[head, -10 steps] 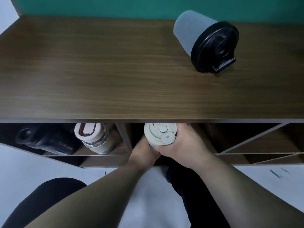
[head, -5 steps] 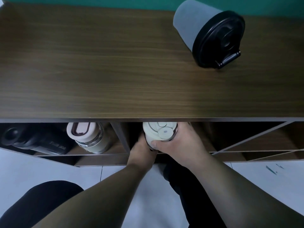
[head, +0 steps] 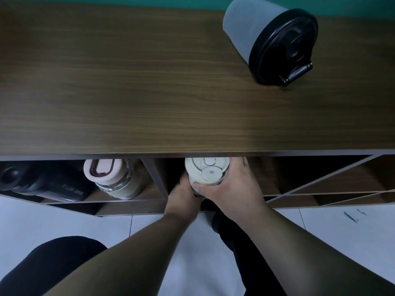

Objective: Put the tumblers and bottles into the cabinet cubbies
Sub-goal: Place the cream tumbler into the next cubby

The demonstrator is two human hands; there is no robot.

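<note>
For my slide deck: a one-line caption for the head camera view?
Both hands set a cream tumbler into a cabinet cubby; a grey tumbler waits on top.

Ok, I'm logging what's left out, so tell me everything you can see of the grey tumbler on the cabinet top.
The grey tumbler stands on the wooden cabinet top, far right, near the green wall. Its matte body tapers toward the base. A glossy black lid, plastic by the look, closes it, with raised round mouldings and a dark hinged bar at the near edge. It is seen from above, and neither hand touches it.
</note>
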